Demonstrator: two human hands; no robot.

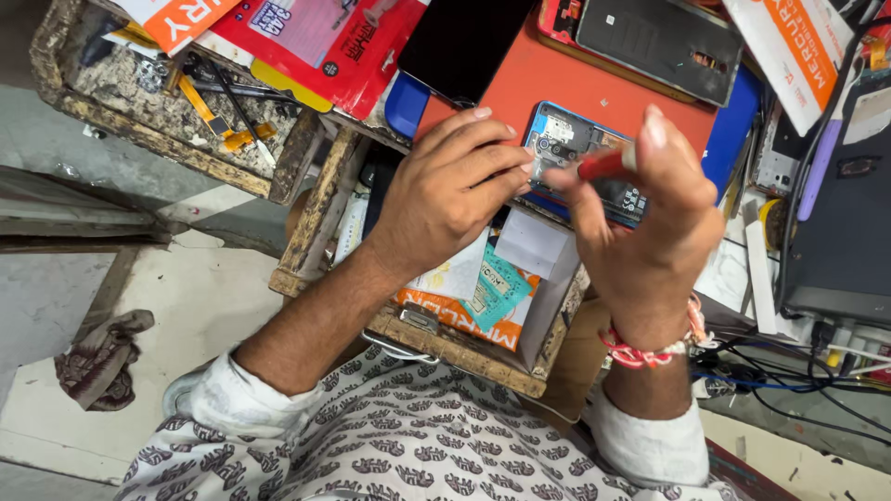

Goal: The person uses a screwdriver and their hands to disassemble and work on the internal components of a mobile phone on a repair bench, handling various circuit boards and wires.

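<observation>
While the left hand point(445, 190) is pressing flat on the opened phone point(580, 158) on the orange mat point(548, 70), the right hand point(650, 213) is pinching a red-handled screwdriver point(603, 165), its axis pointing toward 9 o'clock over the phone's camera end.

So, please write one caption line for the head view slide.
Left hand steadies an opened phone while right hand holds a red-handled tool.

Desk point(566, 70): crowded. Black phone point(464, 37), opened phone point(659, 32) and red packets point(325, 46) block the far side; cables point(789, 390) clutter right; bare floor point(186, 288) lies open left.
</observation>
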